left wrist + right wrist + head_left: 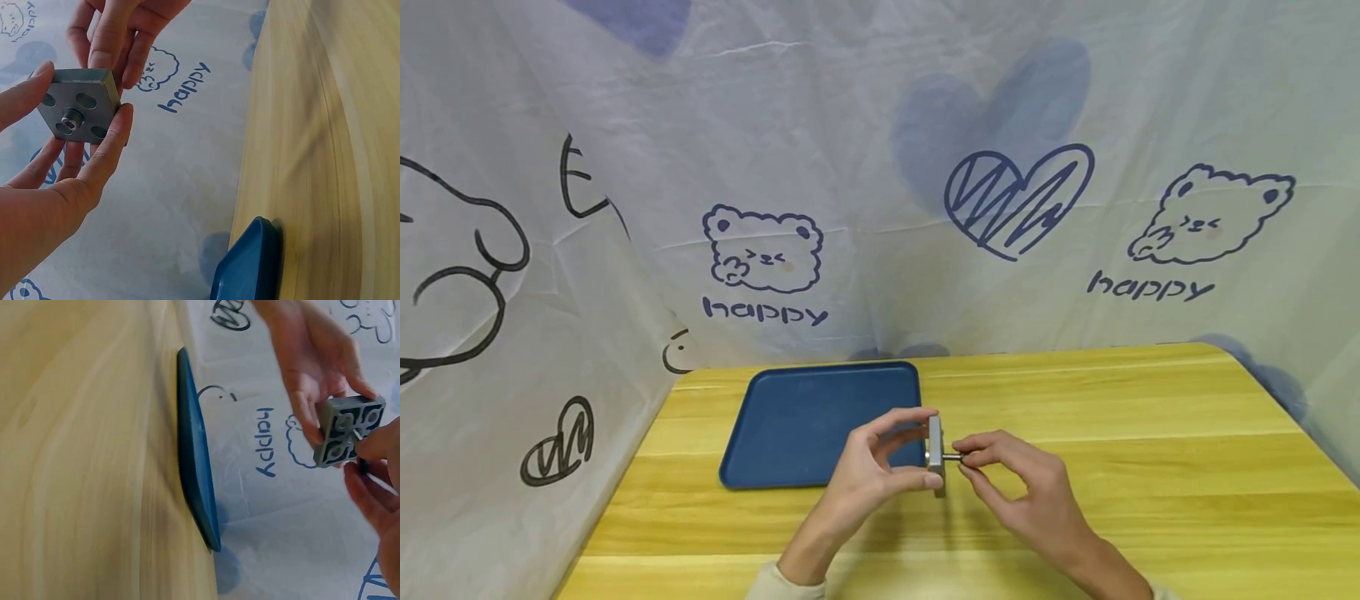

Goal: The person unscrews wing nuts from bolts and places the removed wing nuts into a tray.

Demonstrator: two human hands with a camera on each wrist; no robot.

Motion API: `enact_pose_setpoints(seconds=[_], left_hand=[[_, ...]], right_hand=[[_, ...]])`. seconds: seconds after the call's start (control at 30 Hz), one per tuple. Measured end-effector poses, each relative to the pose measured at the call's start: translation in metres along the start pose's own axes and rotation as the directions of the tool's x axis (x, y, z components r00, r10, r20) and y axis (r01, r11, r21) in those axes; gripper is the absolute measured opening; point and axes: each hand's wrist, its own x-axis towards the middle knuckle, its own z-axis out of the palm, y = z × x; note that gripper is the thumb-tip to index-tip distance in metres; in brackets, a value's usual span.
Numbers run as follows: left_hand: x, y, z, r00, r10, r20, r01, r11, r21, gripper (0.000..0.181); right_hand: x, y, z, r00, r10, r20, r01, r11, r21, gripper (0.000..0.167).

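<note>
A grey square metal block with a hole near each corner is gripped at its edges by the fingers and thumb of my left hand, above the table. The head of a socket-head bolt sits at the middle of one face. Out of the opposite, recessed face sticks the bolt's thin shaft. My right hand pinches the shaft's far end between thumb and fingers. Something small and dark shows between those fingers in the right wrist view; its kind is unclear.
A blue rectangular tray lies on the wood-grain table, behind and to the left of my hands. Hanging white cloth with printed bears and hearts encloses the table's back and sides.
</note>
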Motion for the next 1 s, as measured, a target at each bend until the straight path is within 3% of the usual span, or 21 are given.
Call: enact_pose_setpoints(seconds=[0.13,0.27,0.43,0.57,0.67,0.77,0.87,1.0], left_hand=[[0.0,0.001,-0.001,1.0,0.008,0.001,-0.008,1.0,-0.011,0.066],[0.0,0.002,-0.002,1.0,0.007,0.003,-0.007,1.0,-0.026,0.066],[0.0,0.001,-0.002,1.0,0.009,-0.002,-0.009,1.0,-0.017,0.067],[0.0,0.0,-0.002,1.0,0.019,-0.008,-0.019,1.0,-0.003,0.067],[0.001,-0.002,-0.002,1.0,0.025,-0.008,-0.025,1.0,0.013,0.067],[0.002,-0.003,-0.001,0.999,0.033,-0.004,-0.033,0.999,0.028,0.068],[0.003,-0.004,0.0,0.999,0.039,-0.002,-0.039,0.998,0.045,0.067],[0.003,-0.005,0.002,0.999,0.045,0.006,-0.046,0.997,0.066,0.066]], right_hand=[[0.001,0.005,0.002,0.985,-0.17,-0.004,0.169,0.982,-0.088,0.002],[0.002,0.006,0.003,0.976,-0.216,-0.003,0.214,0.969,-0.124,0.021],[0.002,0.006,0.0,0.991,-0.136,0.002,0.136,0.988,-0.073,0.009],[0.004,0.004,-0.004,1.0,-0.016,-0.02,0.016,1.0,-0.005,0.033],[0.005,0.002,-0.006,0.991,0.126,-0.033,-0.123,0.988,0.092,0.036],[0.005,0.0,-0.008,0.945,0.326,-0.003,-0.319,0.928,0.194,0.026],[0.006,-0.001,-0.01,0.869,0.491,0.064,-0.49,0.834,0.253,0.019],[0.006,0.001,-0.011,0.757,0.632,0.164,-0.647,0.693,0.319,0.024]])
